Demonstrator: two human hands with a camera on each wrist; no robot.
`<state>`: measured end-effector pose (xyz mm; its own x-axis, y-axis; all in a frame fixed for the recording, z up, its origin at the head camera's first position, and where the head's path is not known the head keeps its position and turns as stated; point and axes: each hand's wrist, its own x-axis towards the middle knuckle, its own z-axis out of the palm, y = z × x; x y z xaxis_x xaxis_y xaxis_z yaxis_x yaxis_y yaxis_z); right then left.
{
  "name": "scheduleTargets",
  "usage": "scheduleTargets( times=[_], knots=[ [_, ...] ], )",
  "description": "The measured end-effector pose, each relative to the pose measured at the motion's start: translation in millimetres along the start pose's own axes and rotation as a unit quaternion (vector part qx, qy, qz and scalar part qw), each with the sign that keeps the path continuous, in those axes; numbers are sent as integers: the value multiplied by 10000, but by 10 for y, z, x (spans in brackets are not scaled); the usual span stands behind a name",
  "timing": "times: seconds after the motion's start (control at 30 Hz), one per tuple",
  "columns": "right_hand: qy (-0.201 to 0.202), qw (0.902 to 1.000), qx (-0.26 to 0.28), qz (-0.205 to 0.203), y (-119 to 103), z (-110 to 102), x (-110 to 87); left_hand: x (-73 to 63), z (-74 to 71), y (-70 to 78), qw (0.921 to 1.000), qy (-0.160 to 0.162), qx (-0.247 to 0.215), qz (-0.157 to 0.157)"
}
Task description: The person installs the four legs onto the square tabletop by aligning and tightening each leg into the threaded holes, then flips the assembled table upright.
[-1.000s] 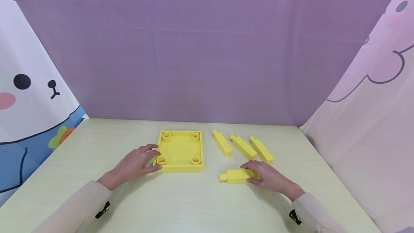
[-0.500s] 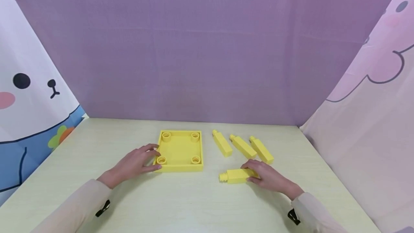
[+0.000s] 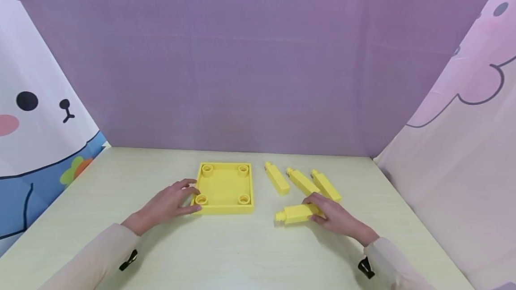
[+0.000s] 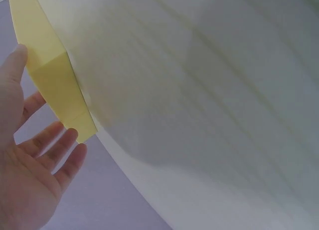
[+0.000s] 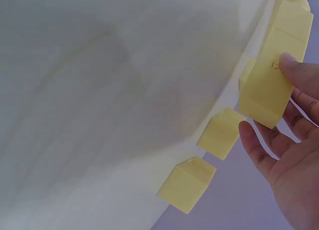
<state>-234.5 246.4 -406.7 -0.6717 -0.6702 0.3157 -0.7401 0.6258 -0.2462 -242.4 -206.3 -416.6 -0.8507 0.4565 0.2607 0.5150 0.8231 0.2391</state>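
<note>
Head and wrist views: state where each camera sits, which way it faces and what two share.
Head: worn on the head, facing forward and down at the pale table; left hand, right hand and beige sleeves show.
Left wrist: on that wrist, facing a yellow, plastic-looking, squarish tray; the left hand's palm side shows.
Right wrist: on that wrist, facing a yellow, plastic-looking, blocky peg; the gripping right hand shows.
Shared: head and right wrist both show that peg.

Pale table (image 3: 242, 254), shallow yellow tray (image 3: 225, 187), three yellow bars (image 3: 303, 182) lying beside the tray
</note>
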Motion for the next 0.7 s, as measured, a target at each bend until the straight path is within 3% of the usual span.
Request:
scheduleTargets(
  times=[0.37, 0.7],
  knots=[
    [388, 9969, 672, 102, 103, -100, 97, 10, 14, -11, 9998, 23, 54, 165],
    [790, 9900, 1163, 70, 168, -174, 290, 3, 14, -18, 9997, -107, -205, 40]
  ],
)
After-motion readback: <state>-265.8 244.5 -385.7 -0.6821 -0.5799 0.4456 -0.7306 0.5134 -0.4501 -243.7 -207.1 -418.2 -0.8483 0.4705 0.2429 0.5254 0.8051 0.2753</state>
